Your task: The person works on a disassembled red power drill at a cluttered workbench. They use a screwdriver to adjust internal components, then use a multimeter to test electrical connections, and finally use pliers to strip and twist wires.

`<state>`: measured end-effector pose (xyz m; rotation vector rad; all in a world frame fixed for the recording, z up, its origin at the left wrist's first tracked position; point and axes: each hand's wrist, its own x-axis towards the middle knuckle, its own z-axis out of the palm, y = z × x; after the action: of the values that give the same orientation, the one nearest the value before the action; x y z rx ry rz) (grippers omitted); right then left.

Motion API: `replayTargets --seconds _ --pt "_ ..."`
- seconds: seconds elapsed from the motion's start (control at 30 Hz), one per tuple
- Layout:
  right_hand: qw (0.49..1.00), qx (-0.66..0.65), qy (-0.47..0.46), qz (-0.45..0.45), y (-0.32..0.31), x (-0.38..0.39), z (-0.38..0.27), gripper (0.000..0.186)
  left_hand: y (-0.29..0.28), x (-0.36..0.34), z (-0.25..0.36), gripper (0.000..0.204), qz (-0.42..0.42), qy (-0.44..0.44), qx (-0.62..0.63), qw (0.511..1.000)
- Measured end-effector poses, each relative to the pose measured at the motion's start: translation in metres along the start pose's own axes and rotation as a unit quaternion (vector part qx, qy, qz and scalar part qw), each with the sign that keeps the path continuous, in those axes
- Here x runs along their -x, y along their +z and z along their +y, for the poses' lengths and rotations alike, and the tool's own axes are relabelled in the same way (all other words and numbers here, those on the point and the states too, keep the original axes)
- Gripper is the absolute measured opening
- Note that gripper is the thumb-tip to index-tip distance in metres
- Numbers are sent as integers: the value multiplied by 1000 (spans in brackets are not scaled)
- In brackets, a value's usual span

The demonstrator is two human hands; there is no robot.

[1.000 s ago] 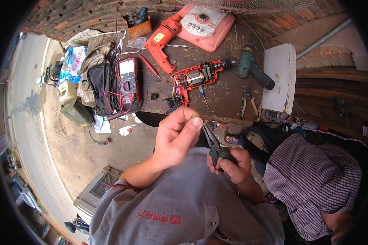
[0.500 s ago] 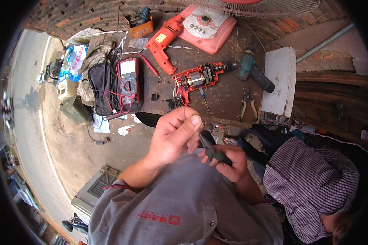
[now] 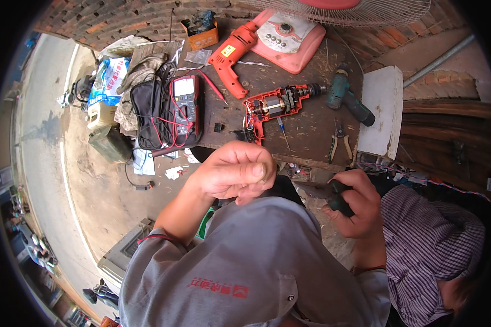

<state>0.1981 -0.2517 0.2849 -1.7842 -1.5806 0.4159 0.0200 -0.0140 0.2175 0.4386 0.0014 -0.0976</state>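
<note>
My left hand [image 3: 237, 171] is closed in a pinch in front of the bench, thumb pressed on the fingers. Whatever it may hold is too small to make out. Further right, my right hand [image 3: 357, 207] grips dark green-handled pliers [image 3: 341, 203], mostly hidden by the fingers. On the bench beyond lies an opened orange drill [image 3: 273, 104], its motor and gears showing. A thin screwdriver [image 3: 282, 131] lies against its near side. To its right are a teal cordless drill [image 3: 346, 98] and wire strippers [image 3: 340, 140].
A multimeter [image 3: 185, 109] with leads lies on a black case [image 3: 151, 114] at the bench's left. A whole orange drill [image 3: 234, 57] leans toward the pink fan base [image 3: 289, 41]. An orange box [image 3: 202, 35] stands behind. A person in a checked shirt [image 3: 431, 245] is close on my right.
My right hand has moved right, away from my left hand, carrying the pliers. My left hand stays pinched in nearly the same place. The whole view has shifted slightly.
</note>
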Motion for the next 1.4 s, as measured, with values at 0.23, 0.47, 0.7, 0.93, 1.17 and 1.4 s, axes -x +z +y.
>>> replayTargets --seconds 0.23,0.47,0.7,0.93,1.17,1.4 --pt "994 97 -58 -2 -5 -14 -11 31 -4 6 -2 29 -20 -12 -34 999" --pt "970 210 -115 -33 -25 -24 -17 22 2 10 18 25 20 -68 -120 990" --pt "956 244 -154 -50 -32 -32 -24 13 10 7 32 32 22 -138 -212 967" --pt "955 237 -164 -65 -30 -32 -26 24 11 6 35 30 -9 -158 -252 955" --pt "949 268 -153 -71 -30 -32 -33 14 11 7 33 31 -11 -153 -261 953" --pt "941 296 -155 -61 -33 -36 -38 14 19 5 44 34 -3 -165 -336 927"
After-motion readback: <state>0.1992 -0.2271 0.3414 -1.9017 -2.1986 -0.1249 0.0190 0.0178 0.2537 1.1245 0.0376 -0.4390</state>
